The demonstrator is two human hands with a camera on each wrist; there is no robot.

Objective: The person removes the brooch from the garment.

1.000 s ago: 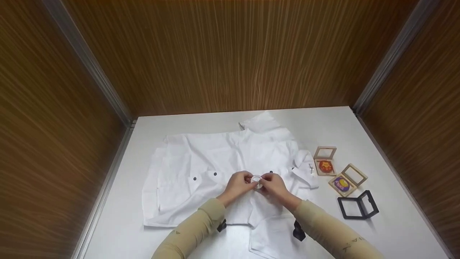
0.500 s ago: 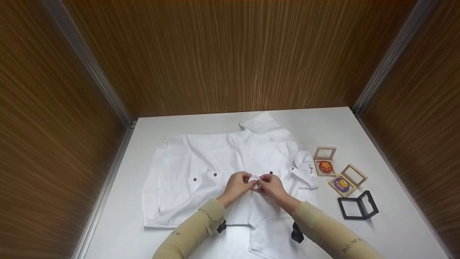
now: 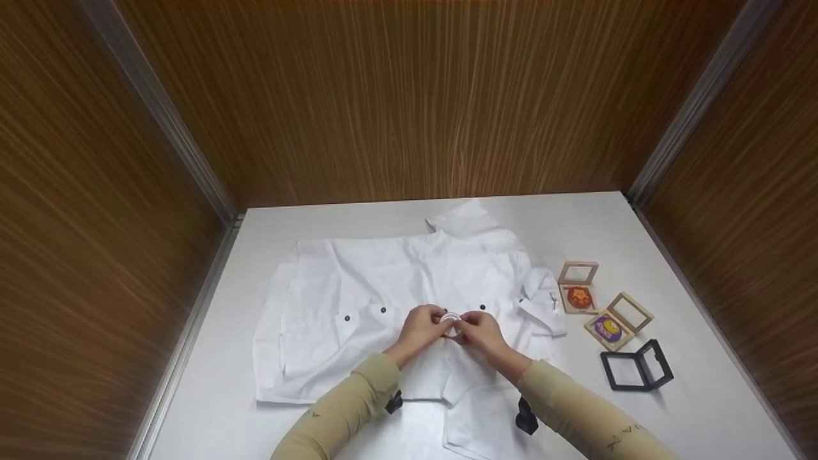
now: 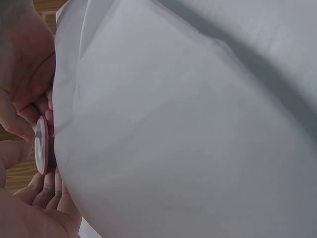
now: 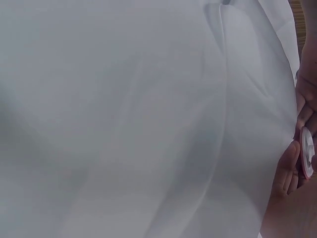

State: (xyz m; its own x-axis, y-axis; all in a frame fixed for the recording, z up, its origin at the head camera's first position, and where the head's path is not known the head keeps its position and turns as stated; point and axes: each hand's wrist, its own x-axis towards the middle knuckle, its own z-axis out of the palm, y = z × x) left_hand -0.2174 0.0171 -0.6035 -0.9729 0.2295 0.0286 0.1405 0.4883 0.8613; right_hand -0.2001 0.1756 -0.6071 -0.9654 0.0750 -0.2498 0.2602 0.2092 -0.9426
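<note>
A small round badge point(image 3: 452, 324) is held between both hands, over the white shirt point(image 3: 377, 275) that lies spread out with dark buttons. The left wrist view shows the badge point(image 4: 41, 146) nearly edge-on, with a pale back and a red rim. My left hand point(image 3: 423, 327) pinches its left side between thumb and fingers. On the other side my right hand point(image 3: 480, 329) pinches it too, thumb over the near face. In the right wrist view the badge point(image 5: 307, 152) is at the right margin, partly covered by fingers.
To the right stand two open wooden display cases, one with a red round badge point(image 3: 579, 296), the other with a purple and yellow one point(image 3: 608, 326). An open black frame point(image 3: 638, 368) lies nearer. Wood-grain panels point(image 3: 409, 96) enclose the white table point(image 3: 204, 396).
Both hands keep their pinch on the badge, which has shifted slightly left and tilted a little. The shirt and the cases stay where they were.
</note>
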